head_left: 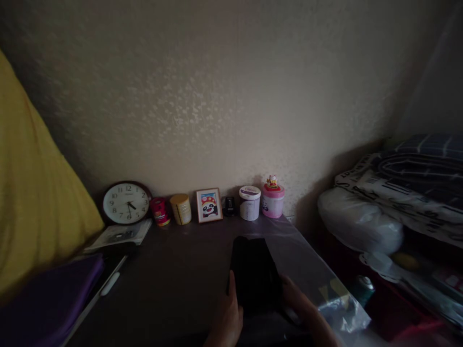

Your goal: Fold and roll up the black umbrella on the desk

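Observation:
A black folded piece of cloth (253,270) lies on the dark table (181,270) near its front right part. My left hand (228,315) rests at the cloth's left edge, thumb up against it. At the cloth's right edge sits my right hand (302,308), its fingers curled onto the fabric. Both hands appear to hold the cloth between them. The dim light hides the fingertips.
Along the wall stand a round clock (126,203), a red can (159,211), a yellow tin (181,208), a small framed picture (209,205), a white tub (249,202) and a pink tub (272,199). Yellow fabric (32,193) hangs left. Folded bedding (405,193) is piled right.

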The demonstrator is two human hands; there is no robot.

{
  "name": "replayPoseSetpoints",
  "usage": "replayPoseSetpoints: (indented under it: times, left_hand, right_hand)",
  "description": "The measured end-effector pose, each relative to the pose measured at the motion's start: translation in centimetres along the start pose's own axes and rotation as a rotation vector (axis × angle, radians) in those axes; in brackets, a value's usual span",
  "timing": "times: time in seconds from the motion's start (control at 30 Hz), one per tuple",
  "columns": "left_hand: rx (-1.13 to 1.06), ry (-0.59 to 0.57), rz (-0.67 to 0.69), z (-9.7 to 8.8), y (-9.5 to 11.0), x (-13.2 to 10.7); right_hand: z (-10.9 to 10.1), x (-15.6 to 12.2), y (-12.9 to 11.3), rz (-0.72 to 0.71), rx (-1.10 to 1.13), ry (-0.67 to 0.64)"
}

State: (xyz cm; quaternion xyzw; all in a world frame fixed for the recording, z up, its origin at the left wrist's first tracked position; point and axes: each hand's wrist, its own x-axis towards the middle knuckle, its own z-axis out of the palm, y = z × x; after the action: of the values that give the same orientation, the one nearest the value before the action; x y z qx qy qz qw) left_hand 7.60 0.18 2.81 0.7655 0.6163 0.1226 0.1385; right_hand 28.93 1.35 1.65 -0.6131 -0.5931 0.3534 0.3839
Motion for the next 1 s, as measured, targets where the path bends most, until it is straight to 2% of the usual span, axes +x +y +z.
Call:
replayPoseSetpoints:
  times: [0.07,0.1,0.17,0.23,0.3,0.43,0.63,0.73,0.83,0.93,1.0]
  left_hand:
    - [-0.002,-0.081,-0.016,-0.4,0.2,0.1]
    - [-0.011,-0.103,-0.018,-0.5,0.3,0.2]
    - [-0.036,-0.095,-0.02,-0.5,0.3,0.4]
    - [-0.042,-0.072,-0.034,-0.3,0.3,0.5]
    - [-0.045,-0.09,-0.069,-0.2,0.5,0.6]
    - [-0.088,-0.156,-0.139,-1.1,1.4,0.6]
    - [-0.102,-0.178,-0.172,-1.9,1.9,0.4]
    - [-0.098,-0.193,-0.203,-1.5,1.8,0.6]
    - [-0.089,-0.192,-0.223,-1.1,1.7,0.9]
    - [-0.079,-0.157,-0.221,-0.8,1.7,1.1]
    - [-0.083,-0.139,-0.23,-0.4,1.8,1.2]
  right_hand:
    - [-1.0,0.2,-0.3,-0.007,-0.039,0.112]
    - [-1.4,0.3,-0.5,-0.019,-0.096,0.212]
    - [-2.0,0.2,-1.5,-0.041,-0.218,0.38]
    - [-2.1,-0.1,-3.1,-0.087,-0.293,0.442]
    - [-1.8,-0.5,-4.9,-0.1,-0.322,0.425]
    - [-0.5,-0.3,-7.2,-0.007,-0.294,0.305]
    - [0.0,2.9,-5.3,0.079,-0.349,0.37]
    - [-0.4,4.1,-5.1,0.062,-0.187,0.329]
    - [-0.3,4.7,-6.6,0.065,0.077,0.265]
    - [0.8,5.5,-8.3,0.087,0.296,0.21]
    - [2.0,6.4,-8.9,0.072,0.356,0.179]
